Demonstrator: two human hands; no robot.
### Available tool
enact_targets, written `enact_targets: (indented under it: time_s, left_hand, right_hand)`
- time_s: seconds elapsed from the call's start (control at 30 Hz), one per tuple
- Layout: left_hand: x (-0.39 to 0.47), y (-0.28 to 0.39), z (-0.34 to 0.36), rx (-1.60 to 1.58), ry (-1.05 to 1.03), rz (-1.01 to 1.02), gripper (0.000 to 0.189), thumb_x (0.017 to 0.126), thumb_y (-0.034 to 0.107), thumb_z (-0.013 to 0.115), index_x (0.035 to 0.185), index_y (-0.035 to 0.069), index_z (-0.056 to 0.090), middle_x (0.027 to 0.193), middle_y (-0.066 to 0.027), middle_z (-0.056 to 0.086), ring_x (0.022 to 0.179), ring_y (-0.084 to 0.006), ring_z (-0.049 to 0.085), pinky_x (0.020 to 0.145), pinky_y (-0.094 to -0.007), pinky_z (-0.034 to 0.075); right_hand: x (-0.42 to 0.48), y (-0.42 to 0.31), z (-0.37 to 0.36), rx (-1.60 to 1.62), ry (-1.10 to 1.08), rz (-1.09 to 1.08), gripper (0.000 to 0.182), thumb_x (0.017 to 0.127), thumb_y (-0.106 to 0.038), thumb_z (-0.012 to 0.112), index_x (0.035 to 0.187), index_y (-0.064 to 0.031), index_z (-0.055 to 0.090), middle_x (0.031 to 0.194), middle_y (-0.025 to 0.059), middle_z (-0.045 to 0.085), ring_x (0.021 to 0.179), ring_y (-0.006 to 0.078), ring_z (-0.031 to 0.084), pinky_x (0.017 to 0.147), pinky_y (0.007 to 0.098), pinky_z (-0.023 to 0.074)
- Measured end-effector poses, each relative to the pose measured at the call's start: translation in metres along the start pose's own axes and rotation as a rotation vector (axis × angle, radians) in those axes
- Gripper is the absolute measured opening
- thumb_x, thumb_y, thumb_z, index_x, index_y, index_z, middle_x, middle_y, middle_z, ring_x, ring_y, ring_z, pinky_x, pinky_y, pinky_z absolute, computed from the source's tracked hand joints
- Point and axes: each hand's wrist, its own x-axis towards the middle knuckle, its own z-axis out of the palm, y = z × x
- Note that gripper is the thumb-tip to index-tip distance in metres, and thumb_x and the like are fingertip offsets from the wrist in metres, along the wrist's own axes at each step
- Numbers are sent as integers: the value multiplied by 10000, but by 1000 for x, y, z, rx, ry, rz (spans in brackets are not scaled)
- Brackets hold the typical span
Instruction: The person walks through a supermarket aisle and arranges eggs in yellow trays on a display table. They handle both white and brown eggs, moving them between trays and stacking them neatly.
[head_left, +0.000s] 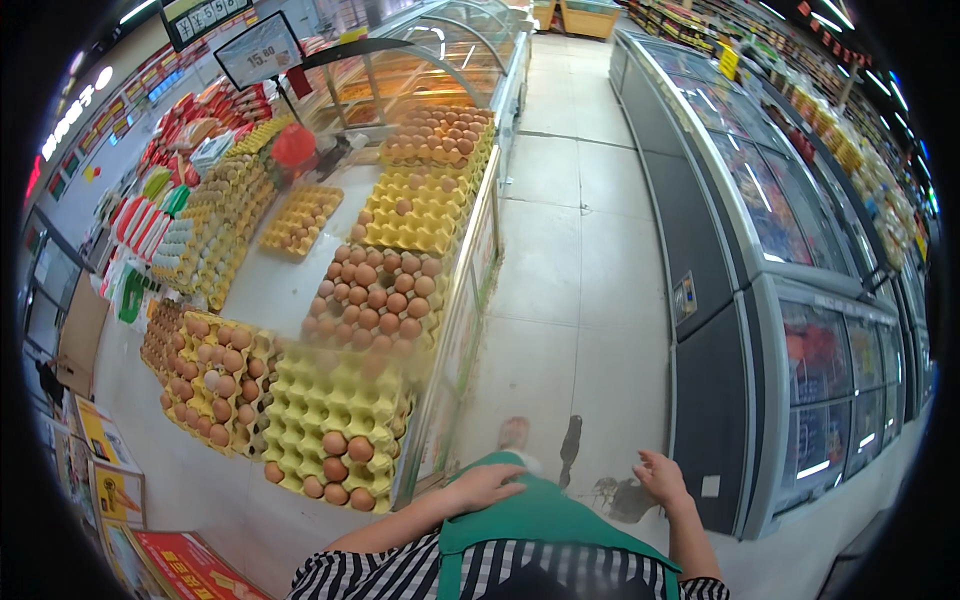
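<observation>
My left hand lies against the front of the green apron, holding nothing. Off to the right, my right hand hangs in the air with loosely bent fingers and nothing in it. Nearest on the left is a yellow egg tray with several brown eggs in its front cells. Behind it a fuller tray of brown eggs sits along the stand's edge. Another stack of egg trays stands to its left. Farther back are a sparsely filled yellow tray and a full one.
Freezer chests line the aisle's right side. A glass-fronted display case stands beyond the eggs. Dark wet-looking marks show on the tiled floor. A price sign rises over the stand near a red bag.
</observation>
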Motion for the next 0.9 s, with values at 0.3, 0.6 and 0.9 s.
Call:
enact_targets:
  time_s: [0.3, 0.6, 0.9]
  left_hand:
    - [146, 6, -107, 74, 140, 113, 491, 897, 349, 525, 1286, 56, 464, 1173, -172, 571, 1082, -294, 551, 889, -376, 449]
    - [255, 44, -228, 130, 190, 125, 481, 878, 337, 535, 1275, 73, 482, 1166, -162, 575, 1068, -313, 549, 890, -391, 443]
    - [315, 50, -302, -291, 615, -138, 465, 877, 282, 540, 1278, 53, 482, 1175, -142, 585, 1037, -262, 585, 889, -340, 459]
  right_hand:
    - [119, -23, -18, -6, -428, 88, 473, 846, -297, 586, 1241, -45, 525, 1156, 166, 602, 1045, 293, 588, 869, 367, 471]
    - [260, -13, -57, -12, -564, 252, 474, 902, -277, 497, 1301, -22, 468, 1222, 164, 567, 1101, 269, 566, 917, 333, 444]
    - [512, -54, -160, -239, -544, -155, 491, 863, -304, 579, 1264, -30, 506, 1166, 184, 595, 1040, 311, 593, 877, 383, 465]
